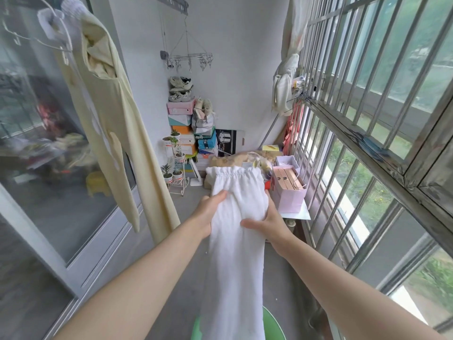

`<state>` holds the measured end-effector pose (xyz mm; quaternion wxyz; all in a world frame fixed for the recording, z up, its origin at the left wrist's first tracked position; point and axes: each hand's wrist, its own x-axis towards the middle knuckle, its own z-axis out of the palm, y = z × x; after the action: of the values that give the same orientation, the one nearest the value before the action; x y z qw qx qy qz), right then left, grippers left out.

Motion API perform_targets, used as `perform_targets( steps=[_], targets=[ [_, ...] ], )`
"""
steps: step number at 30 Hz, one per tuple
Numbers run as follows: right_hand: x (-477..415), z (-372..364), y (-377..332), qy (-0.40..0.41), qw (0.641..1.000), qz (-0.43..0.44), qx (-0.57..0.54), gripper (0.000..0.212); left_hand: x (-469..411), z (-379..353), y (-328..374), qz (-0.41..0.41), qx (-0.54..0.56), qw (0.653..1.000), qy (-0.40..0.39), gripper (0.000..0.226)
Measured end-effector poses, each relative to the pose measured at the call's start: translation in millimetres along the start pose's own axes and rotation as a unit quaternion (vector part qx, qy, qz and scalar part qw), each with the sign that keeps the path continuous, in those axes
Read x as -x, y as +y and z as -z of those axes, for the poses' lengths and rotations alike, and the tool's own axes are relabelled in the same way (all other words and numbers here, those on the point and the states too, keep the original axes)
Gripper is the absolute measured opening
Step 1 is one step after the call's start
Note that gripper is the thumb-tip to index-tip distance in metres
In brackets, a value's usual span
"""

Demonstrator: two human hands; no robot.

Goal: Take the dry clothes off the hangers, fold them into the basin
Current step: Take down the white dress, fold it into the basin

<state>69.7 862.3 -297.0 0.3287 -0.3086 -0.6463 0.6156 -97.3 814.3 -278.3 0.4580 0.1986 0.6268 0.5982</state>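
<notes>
Out in front of the person, a long white cloth garment with a gathered elastic waistband [235, 253] is held lengthwise, with the waistband at the far end. Whether it is a skirt or trousers cannot be told.

At the garment's left edge the left hand [210, 208] grips the cloth, thumb on top and fingers hidden beneath. At its right edge the right hand [268, 223] clasps it, thumb laid across the front and the other fingers out of sight behind.

Under the garment's near end sits a round green plastic basin [272, 322], mostly covered by the cloth and cut off by the lower frame edge.

Up and left of the garment, a pale yellow hanging garment [110, 123] droops from a thin white hanger [67, 33], both blurred. Beyond the waistband stand stacked coloured shoe boxes [180, 123]. Just right of it is a pink paper bag [289, 200].
</notes>
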Motion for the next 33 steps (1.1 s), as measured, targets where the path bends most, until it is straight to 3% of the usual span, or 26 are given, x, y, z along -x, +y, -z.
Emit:
perform_targets(
  steps=[3,5,8,10,12,16,21,23,26,28,33],
  targets=[
    [-1,-1,0,0.018,0.999,0.025,0.019,0.103,-2,5,-1,0.008,0.014,1.0,-0.006,0.056],
    [-4,-4,-2,0.033,0.999,0.023,-0.007,0.084,-3,9,-1,0.017,0.01,1.0,-0.018,0.07],
    [-8,-5,-6,0.051,0.997,-0.025,-0.053,0.052,7,13,-1,-0.031,-0.022,0.998,-0.05,0.075],
    [-11,-5,-10,0.042,0.995,-0.063,-0.063,0.04,14,17,-3,-0.083,-0.091,0.988,-0.093,0.105],
    [-15,-4,-11,0.036,0.992,-0.09,-0.077,0.039,21,20,-5,-0.153,-0.219,0.952,-0.148,0.113],
    [-15,-1,-12,0.005,0.992,-0.095,-0.079,0.065,22,20,-7,-0.229,-0.381,0.885,-0.141,0.102],
    [-16,-4,-9,-0.03,0.996,-0.082,-0.011,0.096,17,17,-6,-0.284,-0.465,0.839,-0.005,0.069],
    [-14,-5,-15,-0.035,0.992,-0.052,0.107,0.089,15,18,-3,-0.298,-0.47,0.831,0.016,0.057],
    [-14,0,-16,-0.036,0.949,-0.01,0.312,0.09,13,21,-2,-0.309,-0.459,0.833,0.01,0.045],
    [-15,4,-14,-0.02,0.933,0.009,0.36,0.08,11,22,-3,-0.312,-0.463,0.829,0.008,0.042],
    [-14,9,-7,0.04,0.931,0.029,0.361,0.051,0,20,-4,-0.327,-0.52,0.789,0.017,0.037]
  ],
)
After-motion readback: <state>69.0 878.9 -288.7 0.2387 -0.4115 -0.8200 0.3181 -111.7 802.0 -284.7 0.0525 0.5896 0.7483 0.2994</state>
